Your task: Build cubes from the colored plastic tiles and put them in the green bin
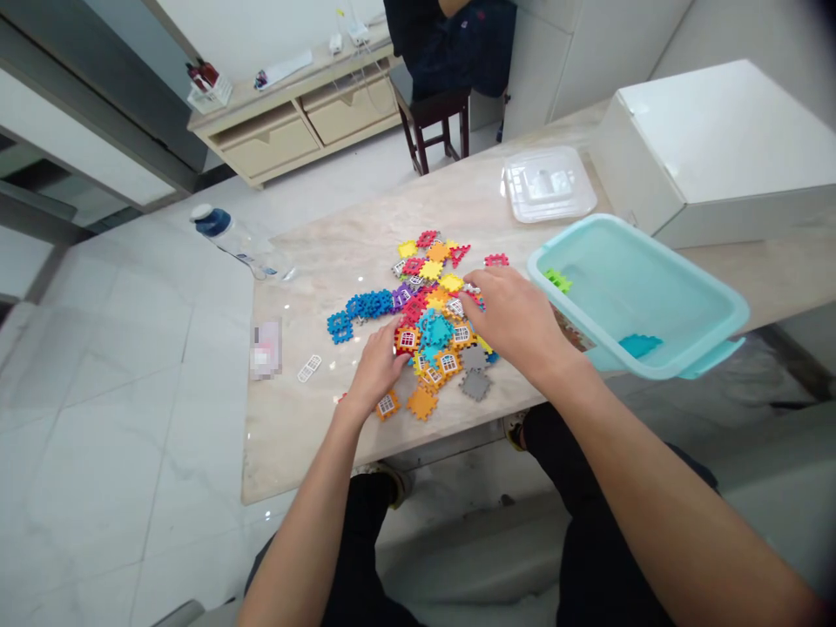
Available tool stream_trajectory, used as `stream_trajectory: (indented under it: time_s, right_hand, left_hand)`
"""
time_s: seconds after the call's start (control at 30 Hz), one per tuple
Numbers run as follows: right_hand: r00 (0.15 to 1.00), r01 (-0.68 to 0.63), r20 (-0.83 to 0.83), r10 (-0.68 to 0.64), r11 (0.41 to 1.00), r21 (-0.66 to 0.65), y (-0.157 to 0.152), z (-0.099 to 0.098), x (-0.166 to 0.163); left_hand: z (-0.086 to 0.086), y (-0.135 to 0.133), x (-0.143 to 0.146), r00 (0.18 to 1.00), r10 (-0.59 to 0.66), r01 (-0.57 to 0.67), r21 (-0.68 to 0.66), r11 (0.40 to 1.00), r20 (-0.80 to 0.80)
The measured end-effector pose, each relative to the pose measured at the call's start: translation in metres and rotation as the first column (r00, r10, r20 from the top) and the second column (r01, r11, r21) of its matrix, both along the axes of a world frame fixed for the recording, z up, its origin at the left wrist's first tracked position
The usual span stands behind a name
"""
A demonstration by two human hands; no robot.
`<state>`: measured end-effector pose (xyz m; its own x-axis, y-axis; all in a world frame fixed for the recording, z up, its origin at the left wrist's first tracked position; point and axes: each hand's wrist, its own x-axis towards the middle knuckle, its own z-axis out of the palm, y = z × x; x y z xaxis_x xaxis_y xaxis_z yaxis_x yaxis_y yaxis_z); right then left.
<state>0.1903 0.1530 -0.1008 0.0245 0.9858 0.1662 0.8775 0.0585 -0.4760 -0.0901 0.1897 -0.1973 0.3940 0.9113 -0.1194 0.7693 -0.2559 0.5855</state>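
A loose heap of interlocking plastic tiles in several colours lies on the marble-look table. My left hand is at the heap's near left side, with thumb and forefinger closed about an orange window tile. My right hand reaches into the heap's right side, fingers bent and pressed together around something small that I cannot make out. Blue tiles form a row at the left. Orange tile and grey tile lie along the near edge. A white window piece lies apart at left.
To the right, a light-blue tub holds a green tile and a blue tile. Behind it are a clear lid and a white box. A bottle lies at the far left corner. Someone sits on a stool beyond.
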Motion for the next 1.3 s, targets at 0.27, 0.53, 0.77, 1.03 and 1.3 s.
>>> stream_trajectory:
  time_s: [0.27, 0.53, 0.77, 1.03, 1.3]
  right_hand:
    - [0.997, -0.052, 0.064, 0.053, 0.998, -0.026, -0.013, 0.025, -0.007]
    - [0.982, -0.142, 0.119, 0.148, 0.988, -0.058, -0.024, 0.021, -0.048]
    - [0.938, -0.303, 0.132, 0.322, 0.942, -0.147, -0.027, 0.006, -0.112]
    - [0.929, -0.352, 0.085, 0.361, 0.93, -0.101, -0.022, 0.004, -0.164]
    - [0.922, -0.378, 0.048, 0.384, 0.92, -0.099, -0.012, 0.001, -0.177]
  left_hand:
    - [0.01, 0.001, 0.007, 0.978, 0.177, -0.175, -0.03, 0.984, 0.11]
    - [0.033, -0.013, -0.012, 0.794, 0.428, -0.396, -0.165, 0.903, 0.432]
    - [0.047, -0.032, -0.029, 0.534, 0.569, -0.37, -0.433, 0.822, 0.625]
    - [0.056, -0.055, -0.051, 0.335, 0.628, -0.315, -0.545, 0.777, 0.702]
    - [0.06, -0.075, -0.089, 0.207, 0.688, -0.291, -0.628, 0.722, 0.695]
